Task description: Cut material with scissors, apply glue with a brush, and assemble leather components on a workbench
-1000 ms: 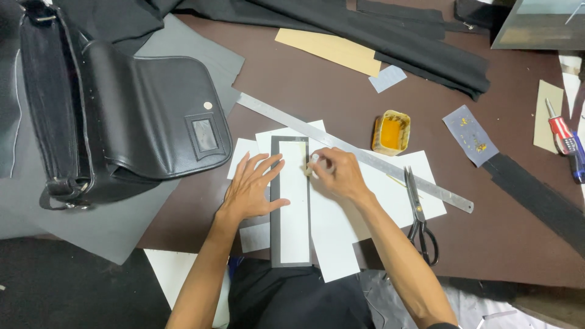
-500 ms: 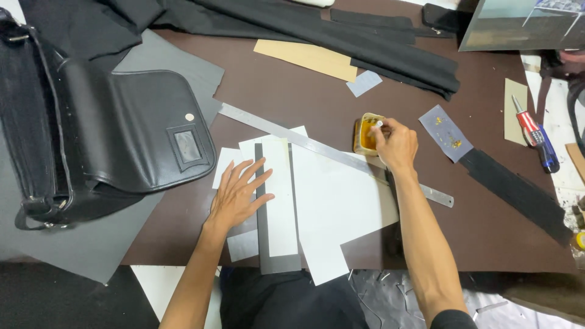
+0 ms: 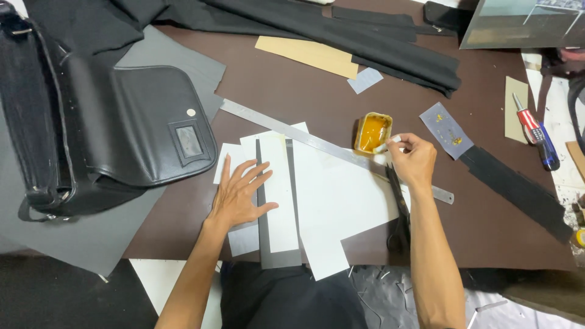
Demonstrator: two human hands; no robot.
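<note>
A small open tin (image 3: pixel 373 132), rounded-rectangular with a yellow rim and amber paste inside, stands on the brown tabletop (image 3: pixel 292 85) at about one o'clock from the white sheets, touching the far side of the steel ruler. The black bag (image 3: pixel 122 134) at nine o'clock carries a small rectangular label window (image 3: pixel 187 141) on its flap (grey, dark-framed). At two o'clock, top corner, leans a flat framed panel (image 3: pixel 524 24); whether it is a screen cannot be told.

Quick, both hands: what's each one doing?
Left hand: open, flat on the white paper.
Right hand: closed, pinching a small white applicator by the glue tin.
</note>
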